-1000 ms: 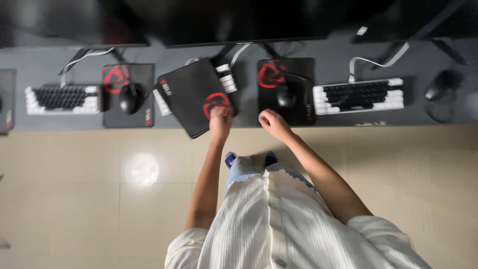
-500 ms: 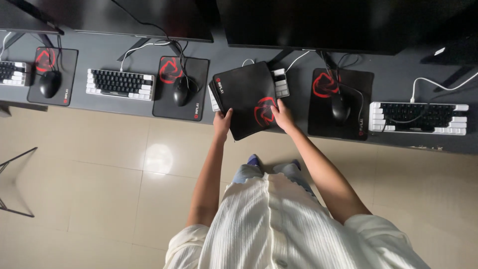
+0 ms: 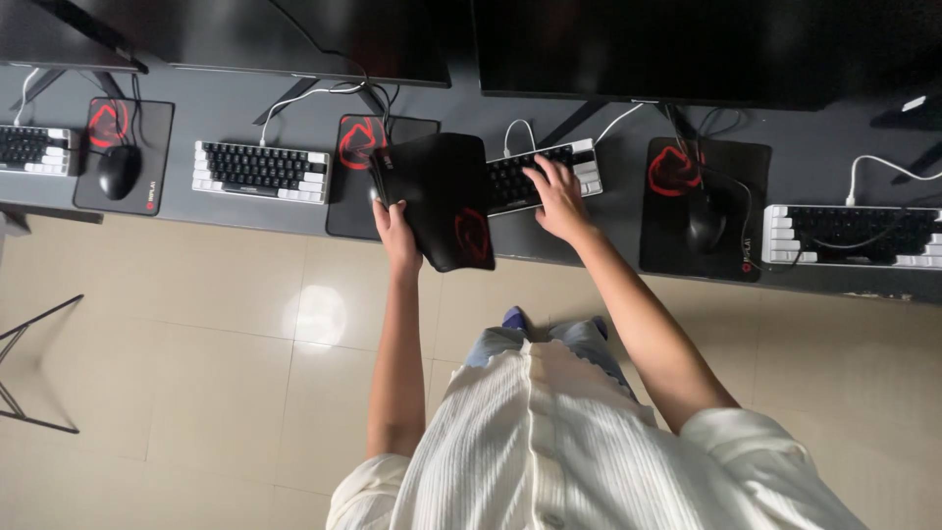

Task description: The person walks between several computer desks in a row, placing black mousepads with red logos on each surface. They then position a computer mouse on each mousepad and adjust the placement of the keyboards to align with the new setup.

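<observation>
Nearest lies a pale tiled floor (image 3: 196, 393) with a bright glare spot, and beyond it a long dark grey desk (image 3: 235, 211) runs along a row of monitors (image 3: 687, 49). The left hand (image 3: 395, 228) pinches the near-left edge of a black mouse pad (image 3: 442, 196) with a red emblem, held tilted, overhanging the desk edge and covering the left end of a black-and-white keyboard (image 3: 549, 175). The right hand (image 3: 556, 194) rests with fingers spread on that keyboard, just beside the pad.

Dim, sharp; floor (image 3: 319, 314) glare
</observation>
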